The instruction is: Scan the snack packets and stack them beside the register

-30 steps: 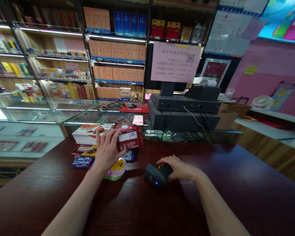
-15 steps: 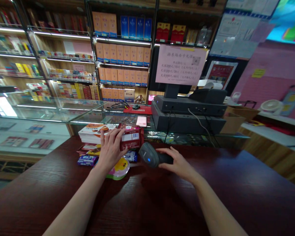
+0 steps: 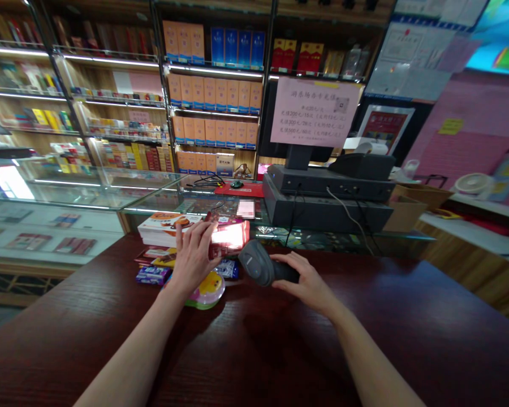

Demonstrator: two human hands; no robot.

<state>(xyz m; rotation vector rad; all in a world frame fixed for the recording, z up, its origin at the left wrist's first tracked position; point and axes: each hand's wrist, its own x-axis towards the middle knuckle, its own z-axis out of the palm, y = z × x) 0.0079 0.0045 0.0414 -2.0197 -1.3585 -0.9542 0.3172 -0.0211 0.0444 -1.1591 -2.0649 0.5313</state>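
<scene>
My left hand [image 3: 192, 254] is closed on a dark red snack box [image 3: 228, 238], tilted so its label side faces the scanner. A bright glare covers that label. In my right hand [image 3: 301, 278] is a dark grey barcode scanner [image 3: 257, 263], gripped by its handle, its head turned toward the box. Behind and below my left hand lie a white snack box [image 3: 156, 229], a purple packet [image 3: 152, 275], a yellow packet [image 3: 164, 259] and a blue packet [image 3: 229, 269]. A rounded plastic case with a yellow figure [image 3: 209, 287] sits partly under my left wrist.
The dark wooden counter [image 3: 246, 356] meets a glass display case [image 3: 152, 195] at the back. Beyond stand a cash register base [image 3: 326, 203], a monitor with a pink paper sign [image 3: 314, 113], and a mouse [image 3: 236, 184] on a red mat. Shelves of boxes [image 3: 214, 93] line the wall.
A bright light now falls on the label of the dark red box, and the scanner's blue light no longer shows. Both hands keep nearly the same place.
</scene>
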